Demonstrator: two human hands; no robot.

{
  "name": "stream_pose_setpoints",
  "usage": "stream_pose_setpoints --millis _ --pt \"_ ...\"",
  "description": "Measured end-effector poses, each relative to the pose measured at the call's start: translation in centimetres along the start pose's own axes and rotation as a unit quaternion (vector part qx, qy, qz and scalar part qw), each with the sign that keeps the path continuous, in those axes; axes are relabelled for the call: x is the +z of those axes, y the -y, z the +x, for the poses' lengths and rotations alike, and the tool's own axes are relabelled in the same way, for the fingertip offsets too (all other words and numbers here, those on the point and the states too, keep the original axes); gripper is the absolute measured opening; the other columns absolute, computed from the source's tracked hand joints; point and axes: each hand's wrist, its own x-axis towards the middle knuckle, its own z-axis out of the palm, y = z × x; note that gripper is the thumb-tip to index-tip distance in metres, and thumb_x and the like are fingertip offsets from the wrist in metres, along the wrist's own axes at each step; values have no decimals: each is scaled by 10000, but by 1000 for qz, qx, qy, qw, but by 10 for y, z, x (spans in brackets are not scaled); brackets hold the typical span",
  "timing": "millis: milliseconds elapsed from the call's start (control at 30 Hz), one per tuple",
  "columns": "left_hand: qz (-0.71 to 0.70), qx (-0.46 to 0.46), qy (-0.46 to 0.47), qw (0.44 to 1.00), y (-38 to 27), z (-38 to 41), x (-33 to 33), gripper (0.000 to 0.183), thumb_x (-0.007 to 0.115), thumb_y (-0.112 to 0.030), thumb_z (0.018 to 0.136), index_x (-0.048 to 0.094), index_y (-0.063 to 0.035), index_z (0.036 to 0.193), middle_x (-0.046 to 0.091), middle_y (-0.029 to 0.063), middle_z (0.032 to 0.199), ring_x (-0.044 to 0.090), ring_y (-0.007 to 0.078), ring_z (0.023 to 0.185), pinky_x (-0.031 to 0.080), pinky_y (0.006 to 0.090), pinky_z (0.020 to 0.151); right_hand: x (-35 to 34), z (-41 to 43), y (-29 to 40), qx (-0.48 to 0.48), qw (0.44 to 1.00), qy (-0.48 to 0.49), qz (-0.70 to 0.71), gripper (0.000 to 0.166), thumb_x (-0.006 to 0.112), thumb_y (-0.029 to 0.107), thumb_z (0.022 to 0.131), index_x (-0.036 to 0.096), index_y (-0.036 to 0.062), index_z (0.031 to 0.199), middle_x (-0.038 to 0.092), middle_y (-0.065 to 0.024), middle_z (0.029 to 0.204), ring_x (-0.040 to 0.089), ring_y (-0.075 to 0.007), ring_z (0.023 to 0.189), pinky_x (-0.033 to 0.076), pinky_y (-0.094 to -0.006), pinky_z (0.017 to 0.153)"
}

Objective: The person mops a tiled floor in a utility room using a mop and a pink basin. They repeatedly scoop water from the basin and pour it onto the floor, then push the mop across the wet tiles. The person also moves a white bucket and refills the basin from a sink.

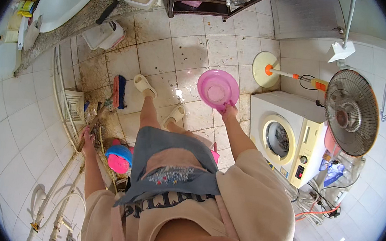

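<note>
My right hand grips the near rim of a pink plastic basin, which is tilted so its inside faces up; whether it touches the floor I cannot tell. My left hand is closed round the wooden handle of a floor brush at the left wall. The brush head, orange with dark blue bristles, lies by the far end of that handle, beside my cream slipper. Wet, stained white tiles lie under and around them. Blue and pink plastic basins sit just right of my left forearm.
A front-loading washing machine and a standing fan are on the right. Pipes run along the left wall. A stone counter holds a sink; a plastic tub lies below its edge. A dark shelf rack stands ahead.
</note>
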Motion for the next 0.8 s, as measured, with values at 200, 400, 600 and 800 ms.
stream_pose_setpoints --millis 200,400,600,800 --pt "53 -11 -25 998 -15 -11 25 186 469 -198 902 584 -72 978 508 70 1224 472 220 1133 450 371 871 38 93 7 21 989 -81 119 463 405 -64 763 412 77 1204 470 -169 1113 519 -406 912 536 -528 640" --pt "69 19 -11 997 -17 -12 16 170 462 -187 899 595 -86 929 520 53 1214 500 195 1088 454 346 824 55 104 19 -1 976 -68 207 536 423 -50 824 327 188 1294 444 -160 1162 494 -367 979 516 -529 725" --pt "71 -16 -42 996 -20 -16 48 173 470 -205 897 594 -92 938 547 59 1163 492 198 1093 435 354 830 -15 90 38 -82 955 68 278 582 417 7 865 228 267 1351 420 -105 1229 474 -310 1045 480 -446 789" --pt "55 -5 -21 998 -20 -36 60 161 458 -180 904 574 -76 945 509 71 1201 478 226 1110 426 408 897 -110 50 22 -76 961 86 253 532 374 76 898 189 271 1357 318 -88 1345 411 -286 1131 415 -460 870"
